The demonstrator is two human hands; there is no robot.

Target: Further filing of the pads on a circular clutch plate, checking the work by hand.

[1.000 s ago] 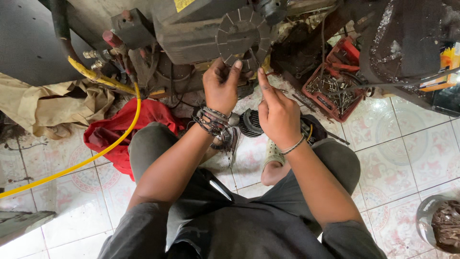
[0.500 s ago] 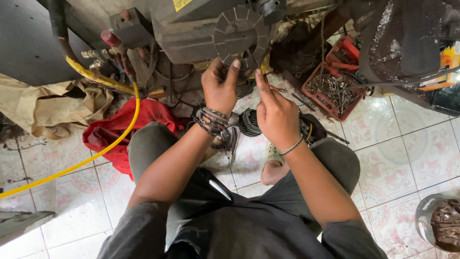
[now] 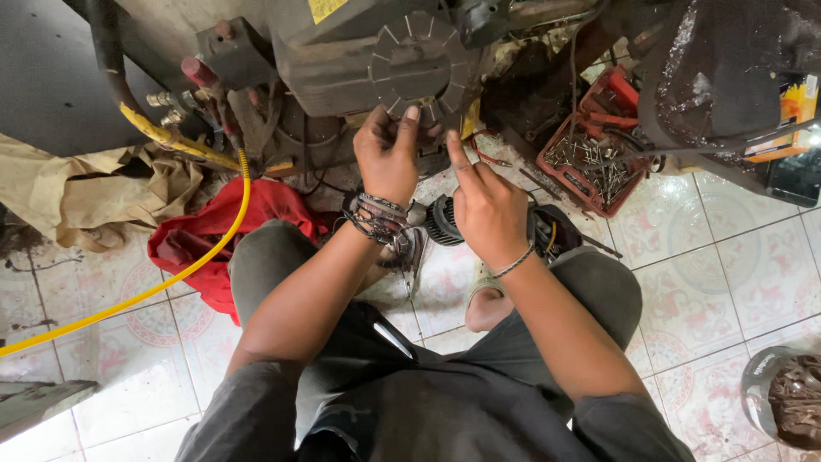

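Observation:
A dark round finned cover [image 3: 416,64] sits on the front of a greasy engine block [image 3: 342,68]. My left hand [image 3: 387,154], with several bracelets on the wrist, is raised to the cover's lower rim, thumb and fingers touching it. My right hand [image 3: 487,205], with a thin wrist bangle, is just right of it, forefinger stretched up toward the cover's lower right edge. What the right fingers pinch is hidden. I squat with both knees wide apart.
A yellow hose [image 3: 154,282] curves over the tiled floor past a red cloth [image 3: 214,239] and crumpled beige sheeting [image 3: 94,192]. A red crate of bolts [image 3: 594,154] stands right. A black round part [image 3: 445,221] lies between my knees. A metal bowl [image 3: 782,402] sits bottom right.
Both hands stay at the cover's lower edge. My right hand has shifted slightly, its forefinger reaching a little higher toward the rim.

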